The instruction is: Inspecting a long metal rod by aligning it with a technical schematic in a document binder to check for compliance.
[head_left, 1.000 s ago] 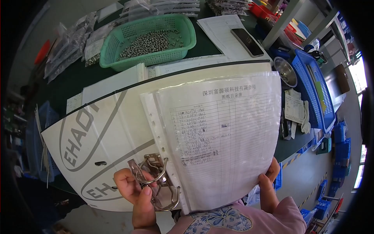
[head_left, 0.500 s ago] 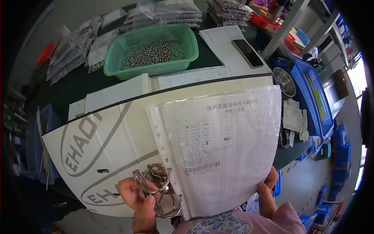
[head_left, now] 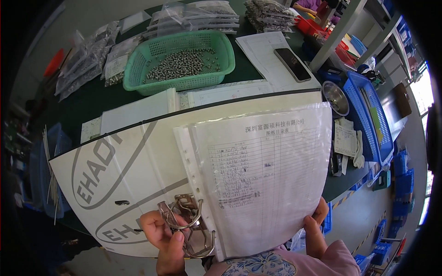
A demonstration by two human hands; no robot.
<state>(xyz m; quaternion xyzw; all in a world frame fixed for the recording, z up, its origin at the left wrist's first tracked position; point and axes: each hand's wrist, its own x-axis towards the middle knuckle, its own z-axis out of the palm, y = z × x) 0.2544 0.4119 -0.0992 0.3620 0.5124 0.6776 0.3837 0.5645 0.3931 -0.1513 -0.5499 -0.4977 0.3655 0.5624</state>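
Observation:
A large white lever arch binder (head_left: 152,161) lies spread open before me, tilted at the edge of the bench. Punched plastic sleeves holding a printed list with handwritten rows (head_left: 271,184) rest on its right side, threaded on the metal ring mechanism (head_left: 189,218). My left hand (head_left: 161,237) is closed on the ring mechanism's lever, thumb against the metal. At the lower right edge of the sleeves, my right hand (head_left: 316,223) pinches the stack between thumb and fingers; part of that hand is hidden behind the sheets.
Beyond the binder stands a green plastic basket (head_left: 179,85) of small metal parts. A phone (head_left: 293,64) lies on papers to its right. A metal bowl (head_left: 336,97) and a blue basket (head_left: 368,119) sit farther right. Bagged parts (head_left: 90,57) are piled at the back left.
The sleeves and binder have shifted very slightly downward in view, and the handwriting is sharper. Both hands keep their holds.

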